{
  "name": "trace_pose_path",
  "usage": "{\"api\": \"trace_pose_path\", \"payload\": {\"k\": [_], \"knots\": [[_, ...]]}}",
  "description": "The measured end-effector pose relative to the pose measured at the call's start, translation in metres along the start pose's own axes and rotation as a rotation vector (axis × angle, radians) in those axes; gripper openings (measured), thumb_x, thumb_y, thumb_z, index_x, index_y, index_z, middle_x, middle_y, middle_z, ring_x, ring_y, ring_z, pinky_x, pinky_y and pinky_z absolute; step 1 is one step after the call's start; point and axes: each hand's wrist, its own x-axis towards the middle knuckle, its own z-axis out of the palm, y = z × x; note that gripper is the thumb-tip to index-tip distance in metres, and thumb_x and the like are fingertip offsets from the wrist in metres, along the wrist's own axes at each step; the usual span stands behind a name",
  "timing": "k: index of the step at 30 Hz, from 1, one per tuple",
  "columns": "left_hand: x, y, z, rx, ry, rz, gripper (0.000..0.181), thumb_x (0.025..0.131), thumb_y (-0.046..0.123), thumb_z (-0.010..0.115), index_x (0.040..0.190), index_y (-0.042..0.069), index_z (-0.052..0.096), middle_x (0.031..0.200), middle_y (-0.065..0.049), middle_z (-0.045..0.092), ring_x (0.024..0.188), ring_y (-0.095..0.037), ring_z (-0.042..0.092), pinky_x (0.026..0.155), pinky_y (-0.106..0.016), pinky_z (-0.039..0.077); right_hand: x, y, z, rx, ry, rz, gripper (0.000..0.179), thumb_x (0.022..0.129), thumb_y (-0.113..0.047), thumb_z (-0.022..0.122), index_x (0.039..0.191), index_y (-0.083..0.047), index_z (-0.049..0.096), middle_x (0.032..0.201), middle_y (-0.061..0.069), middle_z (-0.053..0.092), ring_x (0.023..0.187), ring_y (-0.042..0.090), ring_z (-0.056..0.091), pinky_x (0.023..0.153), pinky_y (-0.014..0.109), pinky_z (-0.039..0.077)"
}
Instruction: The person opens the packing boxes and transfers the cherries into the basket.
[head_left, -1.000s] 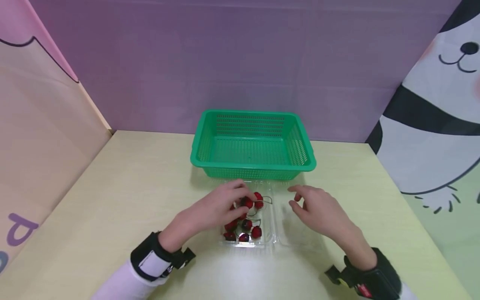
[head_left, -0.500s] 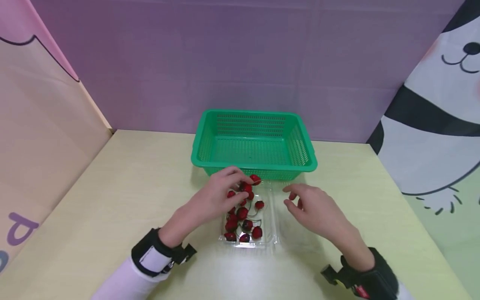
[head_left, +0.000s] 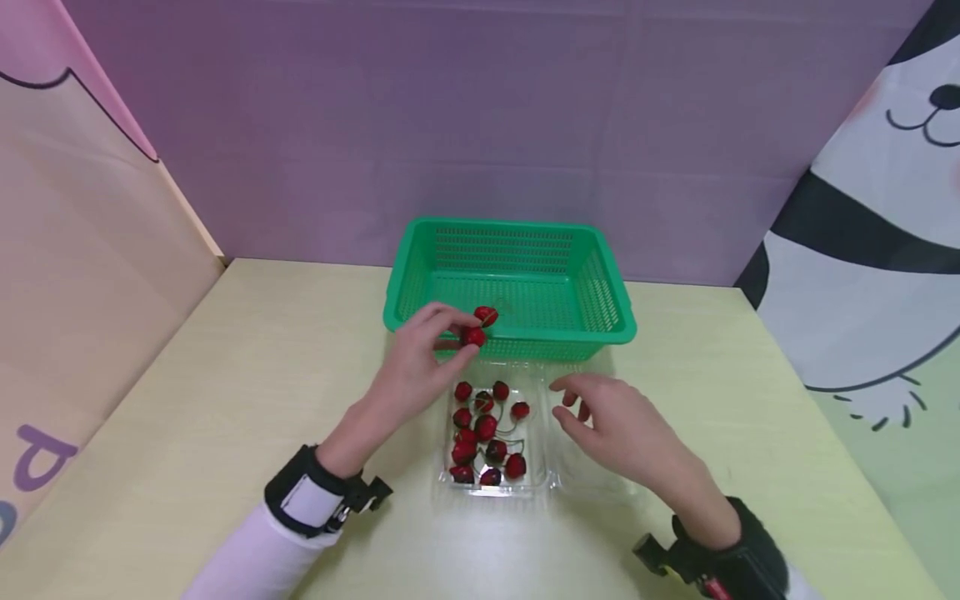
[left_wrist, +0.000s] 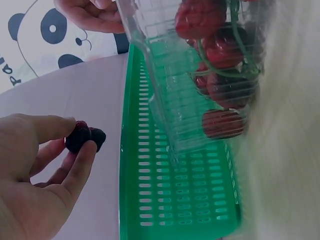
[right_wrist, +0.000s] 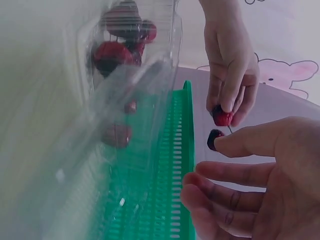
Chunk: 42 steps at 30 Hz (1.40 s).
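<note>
My left hand (head_left: 416,358) pinches a red cherry (head_left: 474,337) between thumb and fingers, over the near rim of the green basket (head_left: 517,336). A second cherry (head_left: 486,316) hangs close beside it, with a thin stem showing. In the left wrist view, the pair of dark cherries (left_wrist: 78,137) sits at the fingertips. Several more cherries (head_left: 486,427) with green stems lie in a clear plastic box (head_left: 537,475) in front of the basket. My right hand (head_left: 630,427) hovers over the box's opened clear lid (head_left: 592,477), fingers loosely bent and holding nothing.
The light wooden table (head_left: 300,350) carries the basket at its back edge, against a purple backdrop (head_left: 487,108). A panda-printed panel (head_left: 862,250) stands on the right and a beige one (head_left: 90,250) on the left.
My left hand has risen from the box to the basket's near rim, taking the cherries along and uncovering those below. The right hand has shifted slightly left.
</note>
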Motion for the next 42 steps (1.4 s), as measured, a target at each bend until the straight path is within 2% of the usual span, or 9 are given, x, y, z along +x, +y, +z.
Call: {"api": "trace_pose_path", "payload": {"k": [4, 8, 11, 16, 25, 31, 36, 42], "knots": [[0.002, -0.006, 0.0, -0.023, 0.05, -0.015, 0.026, 0.084, -0.007, 0.073, 0.108, -0.002, 0.066, 0.105, -0.005, 0.057, 0.092, -0.017, 0.061, 0.075, -0.02, 0.052, 0.001, -0.005, 0.003, 0.005, -0.017, -0.027, 0.024, 0.091, -0.017, 0.069, 0.113, -0.007, 0.068, 0.098, -0.003, 0.066, 0.079, 0.012, 0.061, 0.068, 0.022, 0.048], [0.002, -0.011, -0.001, -0.006, 0.087, -0.054, 0.029, 0.085, -0.007, 0.072, 0.112, -0.002, 0.066, 0.107, -0.005, 0.056, 0.094, -0.018, 0.06, 0.075, -0.019, 0.052, 0.0, -0.008, 0.004, 0.014, -0.026, -0.074, 0.025, 0.091, -0.019, 0.07, 0.113, -0.009, 0.068, 0.1, -0.005, 0.066, 0.083, 0.012, 0.062, 0.072, 0.023, 0.049], [0.002, -0.014, -0.001, 0.004, 0.103, -0.078, 0.031, 0.086, -0.008, 0.071, 0.115, -0.003, 0.065, 0.108, -0.006, 0.055, 0.097, -0.019, 0.06, 0.076, -0.018, 0.051, 0.0, -0.011, 0.002, 0.014, -0.022, -0.111, 0.025, 0.091, -0.02, 0.07, 0.115, -0.01, 0.068, 0.102, -0.006, 0.066, 0.085, 0.01, 0.062, 0.074, 0.024, 0.049], [0.004, -0.019, -0.003, 0.043, 0.122, -0.078, 0.031, 0.086, -0.008, 0.07, 0.116, -0.004, 0.065, 0.109, -0.008, 0.055, 0.098, -0.02, 0.061, 0.076, -0.018, 0.051, 0.001, -0.017, 0.002, 0.031, -0.044, -0.151, 0.026, 0.091, -0.021, 0.071, 0.116, -0.012, 0.067, 0.104, -0.009, 0.064, 0.089, 0.01, 0.062, 0.078, 0.025, 0.049], [0.004, -0.026, -0.008, 0.103, 0.162, -0.112, 0.029, 0.088, -0.005, 0.069, 0.117, -0.005, 0.065, 0.11, -0.008, 0.055, 0.099, -0.021, 0.062, 0.076, -0.016, 0.051, 0.003, -0.027, 0.019, 0.021, -0.184, -0.208, 0.03, 0.091, -0.021, 0.071, 0.12, -0.012, 0.066, 0.114, -0.004, 0.062, 0.107, 0.013, 0.059, 0.091, 0.029, 0.046], [0.004, -0.029, -0.01, 0.138, 0.171, -0.114, 0.029, 0.087, -0.006, 0.07, 0.116, -0.005, 0.067, 0.108, -0.011, 0.055, 0.096, -0.022, 0.064, 0.076, -0.016, 0.05, 0.003, -0.031, 0.024, 0.002, -0.301, -0.25, 0.036, 0.09, -0.021, 0.073, 0.124, -0.01, 0.065, 0.119, -0.001, 0.059, 0.111, 0.014, 0.056, 0.092, 0.026, 0.045], [0.004, -0.034, -0.01, 0.159, 0.168, -0.098, 0.029, 0.087, -0.006, 0.071, 0.115, -0.006, 0.067, 0.106, -0.012, 0.054, 0.091, -0.023, 0.065, 0.077, -0.022, 0.052, 0.004, -0.034, 0.027, -0.034, -0.284, -0.312, 0.035, 0.09, -0.013, 0.072, 0.124, -0.007, 0.065, 0.125, -0.001, 0.058, 0.115, 0.015, 0.055, 0.094, 0.024, 0.044], [0.005, -0.036, -0.012, 0.254, 0.154, -0.076, 0.026, 0.087, -0.004, 0.072, 0.113, -0.004, 0.069, 0.105, -0.011, 0.055, 0.089, -0.026, 0.062, 0.076, -0.028, 0.051, 0.007, -0.036, 0.034, -0.066, -0.28, -0.333, 0.033, 0.088, -0.006, 0.07, 0.121, -0.007, 0.067, 0.127, 0.001, 0.058, 0.115, 0.016, 0.055, 0.093, 0.023, 0.044]]}}
